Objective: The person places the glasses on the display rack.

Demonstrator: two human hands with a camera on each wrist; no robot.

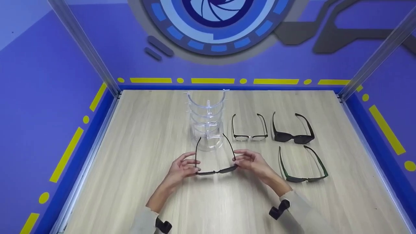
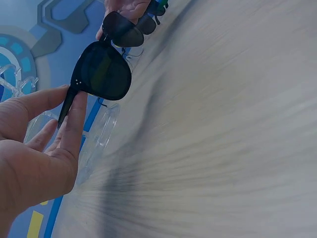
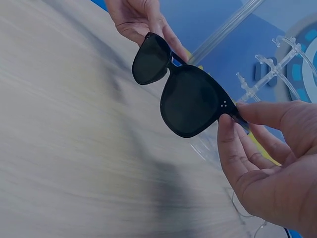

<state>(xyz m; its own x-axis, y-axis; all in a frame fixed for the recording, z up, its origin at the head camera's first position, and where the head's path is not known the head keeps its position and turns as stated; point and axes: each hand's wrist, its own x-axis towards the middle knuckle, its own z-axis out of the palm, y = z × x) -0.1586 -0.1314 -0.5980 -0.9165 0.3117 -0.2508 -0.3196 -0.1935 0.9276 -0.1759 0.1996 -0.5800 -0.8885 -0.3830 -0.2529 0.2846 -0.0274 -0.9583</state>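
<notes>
Between both hands is a pair of black sunglasses [image 1: 215, 172], raised off the table with the temples unfolded and pointing away from me. My left hand [image 1: 180, 167] pinches the left temple close to its hinge. On the other side my right hand [image 1: 252, 162] pinches the right temple near the frame front. In the right wrist view the dark lenses [image 3: 190, 101] face the camera, with small dots at the corner. Just beyond the sunglasses stands a clear plastic glasses rack [image 1: 208, 122] with several curved tiers, none bearing glasses.
Right of the rack lie clear-lensed eyeglasses [image 1: 250, 137] and thick black sunglasses [image 1: 293, 137]. Nearer me are dark green-framed sunglasses [image 1: 305, 179]. All rest unfolded on the wooden table [image 1: 130, 136]. Blue printed panels [image 1: 97, 42] and metal posts enclose the back and sides.
</notes>
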